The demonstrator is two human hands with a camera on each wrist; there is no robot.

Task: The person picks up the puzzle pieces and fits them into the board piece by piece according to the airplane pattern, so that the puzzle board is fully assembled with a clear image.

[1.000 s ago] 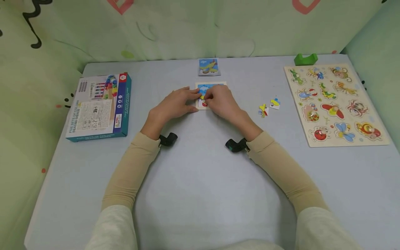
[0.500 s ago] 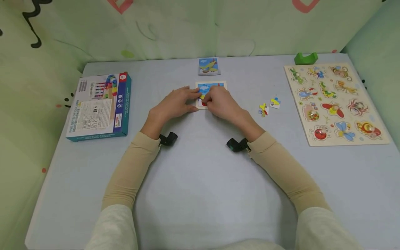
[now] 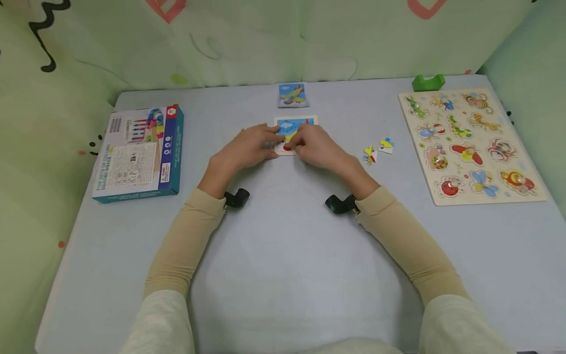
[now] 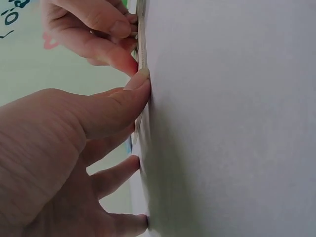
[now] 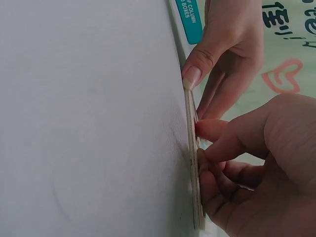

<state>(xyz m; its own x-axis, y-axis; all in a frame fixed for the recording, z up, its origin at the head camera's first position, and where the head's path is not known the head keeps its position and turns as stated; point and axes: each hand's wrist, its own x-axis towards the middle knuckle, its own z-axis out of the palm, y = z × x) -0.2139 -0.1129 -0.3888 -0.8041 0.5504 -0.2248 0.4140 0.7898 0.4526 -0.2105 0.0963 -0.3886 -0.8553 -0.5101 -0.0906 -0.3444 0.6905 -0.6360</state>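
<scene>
A small framed jigsaw board point(image 3: 296, 118) with a blue-sky picture lies flat in the middle of the table. My left hand point(image 3: 247, 146) steadies its left side, thumb at the near left corner and fingers spread over the edge; in the left wrist view, the thumb point(image 4: 121, 106) touches the board's rim. My right hand point(image 3: 320, 147) has its fingers curled, the tips together at a red-and-white jigsaw piece point(image 3: 281, 147) in the board's near left part. The right fingers point(image 5: 232, 138) largely hide that piece. Two loose yellow jigsaw pieces, one left point(image 3: 369, 155) and one right point(image 3: 386, 145), lie beyond the right hand.
Behind the board lies an airplane picture card point(image 3: 293, 95). A flat toy box point(image 3: 137, 152) sits at the left. On the right are a wooden insect peg puzzle point(image 3: 470, 147) and a green block point(image 3: 428, 83) with a scooped top. Patterned curtains border the table.
My right hand has shifted slightly right and towards me, showing more of the board's near left part. The left hand stays at the board's edge. The head view has turned slightly.
</scene>
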